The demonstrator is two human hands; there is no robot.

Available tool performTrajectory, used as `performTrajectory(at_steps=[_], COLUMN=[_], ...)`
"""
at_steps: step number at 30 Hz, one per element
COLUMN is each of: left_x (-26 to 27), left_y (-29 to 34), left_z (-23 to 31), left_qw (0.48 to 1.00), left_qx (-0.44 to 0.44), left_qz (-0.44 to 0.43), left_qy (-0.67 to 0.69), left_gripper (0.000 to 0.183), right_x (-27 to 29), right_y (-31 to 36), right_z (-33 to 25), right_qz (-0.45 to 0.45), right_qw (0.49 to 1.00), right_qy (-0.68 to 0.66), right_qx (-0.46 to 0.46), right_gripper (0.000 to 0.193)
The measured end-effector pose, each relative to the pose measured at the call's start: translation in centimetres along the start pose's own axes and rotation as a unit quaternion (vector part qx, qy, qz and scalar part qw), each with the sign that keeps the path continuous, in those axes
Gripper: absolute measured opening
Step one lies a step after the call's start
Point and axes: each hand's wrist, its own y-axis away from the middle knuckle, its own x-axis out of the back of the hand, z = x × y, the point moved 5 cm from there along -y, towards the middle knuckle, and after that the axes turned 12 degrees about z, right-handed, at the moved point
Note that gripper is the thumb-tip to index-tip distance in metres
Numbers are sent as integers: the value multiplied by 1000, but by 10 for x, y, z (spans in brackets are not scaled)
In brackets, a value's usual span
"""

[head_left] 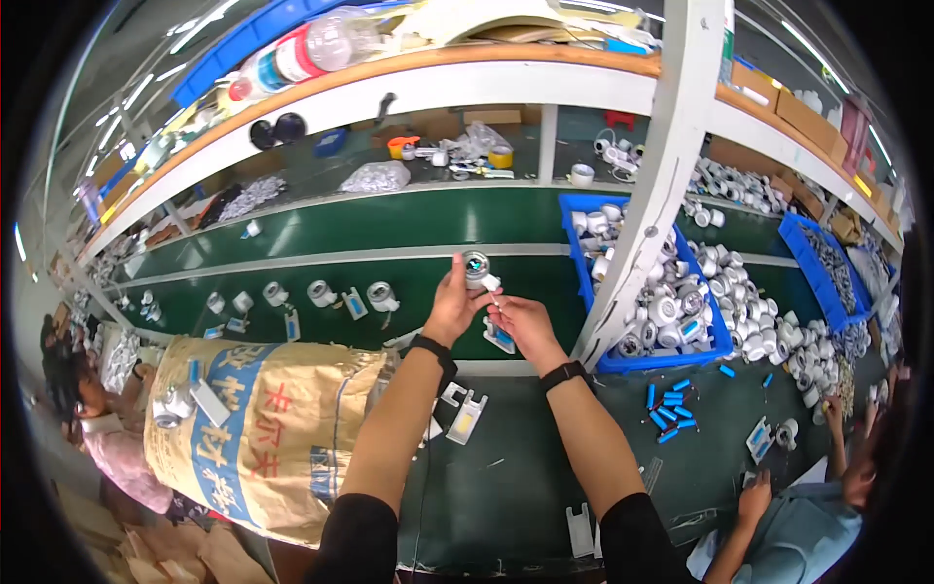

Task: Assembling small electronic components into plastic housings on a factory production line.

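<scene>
My left hand [452, 307] is closed around a small round white-and-silver lamp housing [475, 265], held up over the green belt with its dark inside showing. A small white arm juts from the housing's lower side. Just below it, my right hand [525, 329] has its fingers pinched together against that arm; what they grip is too small to make out. Beside the right hand, a flat white panel piece with a blue cell [499, 336] lies on the belt. More white panel parts [467, 419] rest on the dark table below my forearms.
A blue crate [720, 336] heaped with white housings stands right, behind a white post [647, 224]. Blue cylindrical cells [671, 409] lie on the table. Left is a large woven sack [263, 428]. Housings [321, 292] line the belt. A shelf [467, 73] spans overhead. People work either side.
</scene>
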Motion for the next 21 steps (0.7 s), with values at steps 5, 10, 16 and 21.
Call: performTrajectory(at_steps=[5,10,16,21], left_x=[8,10,13,13], left_y=[-11,-14,-15,-14], left_z=[-10,-13,-9,-7], left_qw=[1000,999,999,999], left_qx=[9,16,9,15], left_qz=[25,40,42,46], left_qy=[6,6,4,9], left_gripper=[69,70,71,70], right_x=[1,4,-2,-4], right_y=[-8,-15,-17,-18], right_z=[7,10,7,7], right_qz=[5,18,21,18], right_qw=[1000,999,997,995], right_qy=[5,45,80,94], right_qx=[-12,-1,2,15], right_gripper=[28,30,30,30])
